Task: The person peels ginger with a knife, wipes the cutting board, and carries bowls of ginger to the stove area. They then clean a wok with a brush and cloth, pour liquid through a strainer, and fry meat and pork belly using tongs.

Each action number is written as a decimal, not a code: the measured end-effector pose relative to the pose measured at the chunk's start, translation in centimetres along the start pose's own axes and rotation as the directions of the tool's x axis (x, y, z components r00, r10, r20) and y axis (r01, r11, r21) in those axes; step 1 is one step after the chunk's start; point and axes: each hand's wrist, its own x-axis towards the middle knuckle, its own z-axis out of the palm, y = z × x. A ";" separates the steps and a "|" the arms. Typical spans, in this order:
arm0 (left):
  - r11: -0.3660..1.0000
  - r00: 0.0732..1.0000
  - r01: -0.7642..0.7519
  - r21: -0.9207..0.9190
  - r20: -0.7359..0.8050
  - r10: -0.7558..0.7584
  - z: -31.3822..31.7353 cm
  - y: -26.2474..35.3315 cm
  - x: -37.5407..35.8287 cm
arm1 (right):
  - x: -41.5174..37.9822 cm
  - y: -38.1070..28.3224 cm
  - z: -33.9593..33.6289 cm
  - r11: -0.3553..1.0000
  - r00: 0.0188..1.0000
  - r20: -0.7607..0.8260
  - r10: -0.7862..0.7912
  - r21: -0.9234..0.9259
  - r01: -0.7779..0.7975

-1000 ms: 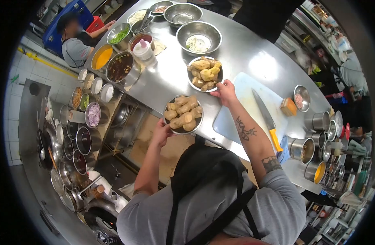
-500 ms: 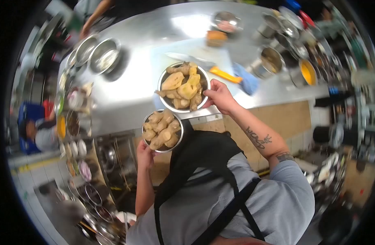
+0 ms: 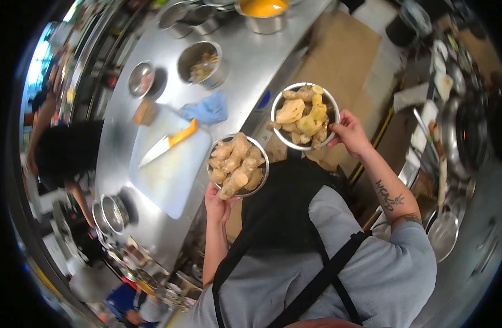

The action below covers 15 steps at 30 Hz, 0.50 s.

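Observation:
My left hand [image 3: 218,204] grips the rim of a metal bowl [image 3: 265,170] heaped with unpeeled ginger [image 3: 235,162]. With my right hand [image 3: 347,129] I hold a second metal bowl [image 3: 275,112] by its edge, thumb over the rim. Peeled-looking and rough pieces of ginger [image 3: 304,116] fill that one. Both bowls are in the air in front of my apron, the right one farther from me. On the steel table, a knife with a yellow handle [image 3: 169,143] lies on a white cutting board [image 3: 166,186], apart from my hands.
A blue cloth [image 3: 205,107] lies beside the board, near a pot of scraps [image 3: 200,65] and a small bowl [image 3: 141,79]. A pot of orange liquid [image 3: 263,13] stands farther along. Another person [image 3: 70,153] is across the table. A wok [image 3: 453,136] and utensils are at right.
My body and view have turned right, so the table now lies to my left. Both bowls moved with my hands, the right one swinging away from above the cutting board.

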 end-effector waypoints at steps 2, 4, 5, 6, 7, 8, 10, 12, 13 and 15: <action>0.995 0.994 0.089 0.055 0.052 -0.092 2.9 0.5 2.3 | 0.5 2.0 -2.8 0.998 0.994 -0.107 0.016 0.067 -0.009; 0.984 0.987 0.113 0.139 0.100 -0.127 2.3 1.0 2.5 | -0.9 4.7 -2.3 0.993 0.984 -0.176 0.009 0.119 0.012; 0.978 0.974 0.155 0.140 0.143 -0.175 3.1 0.4 3.8 | -0.3 5.5 -3.4 0.988 0.976 -0.215 0.016 0.153 0.017; 0.969 0.962 0.187 0.163 0.170 -0.214 3.8 0.3 4.9 | 0.1 6.5 -3.7 0.982 0.966 -0.256 0.031 0.185 0.017; 0.957 0.948 0.221 0.187 0.188 -0.256 4.9 -0.2 6.0 | 1.0 7.7 -4.6 0.980 0.955 -0.293 0.038 0.196 0.022; 0.945 0.932 0.255 0.206 0.207 -0.297 5.5 -0.6 7.0 | 1.8 8.7 -5.1 0.974 0.950 -0.308 0.049 0.225 0.023; 0.922 0.917 0.279 0.267 0.210 -0.338 5.1 -2.0 9.5 | 3.3 10.2 -5.3 0.960 0.934 -0.350 0.069 0.280 0.034; 0.889 0.921 0.301 0.345 0.138 -0.365 5.1 -3.6 11.5 | 5.7 12.0 -6.4 0.947 0.926 -0.374 0.058 0.315 0.068; 0.882 0.914 0.322 0.344 0.129 -0.384 5.4 -4.4 12.6 | 6.8 13.1 -6.6 0.940 0.923 -0.380 0.055 0.331 0.080; 0.877 0.906 0.321 0.357 0.154 -0.394 3.6 -6.5 14.5 | 8.8 14.7 -6.7 0.933 0.920 -0.385 0.080 0.353 0.067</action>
